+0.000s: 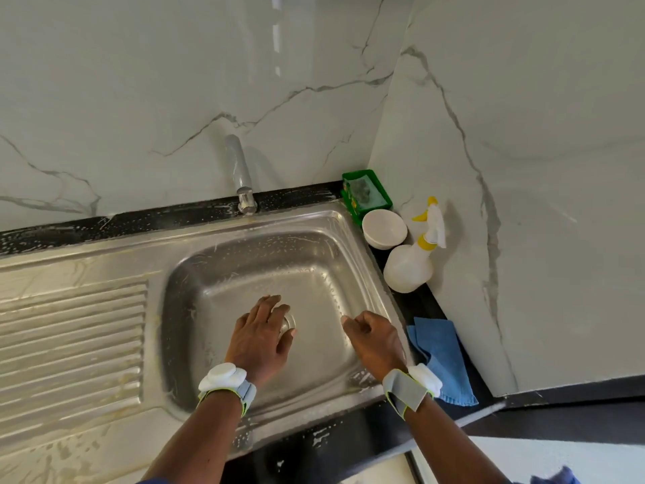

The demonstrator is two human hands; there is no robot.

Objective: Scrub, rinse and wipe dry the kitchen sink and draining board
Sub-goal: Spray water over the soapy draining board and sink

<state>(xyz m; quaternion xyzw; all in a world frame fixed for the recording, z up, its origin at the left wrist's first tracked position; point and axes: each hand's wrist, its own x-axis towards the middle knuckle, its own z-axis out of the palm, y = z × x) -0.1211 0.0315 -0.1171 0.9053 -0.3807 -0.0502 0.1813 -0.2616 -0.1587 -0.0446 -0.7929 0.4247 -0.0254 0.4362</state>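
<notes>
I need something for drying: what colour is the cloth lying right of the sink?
Blue. The cloth shows best in the head view.

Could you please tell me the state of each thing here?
Tap: off
Sink: wet with droplets
Draining board: streaked
Bowl: upright, looks empty
Spray bottle: upright
Blue cloth: crumpled beside sink
Green tub: open
Left hand: open over drain
Right hand: loosely curled, empty
</notes>
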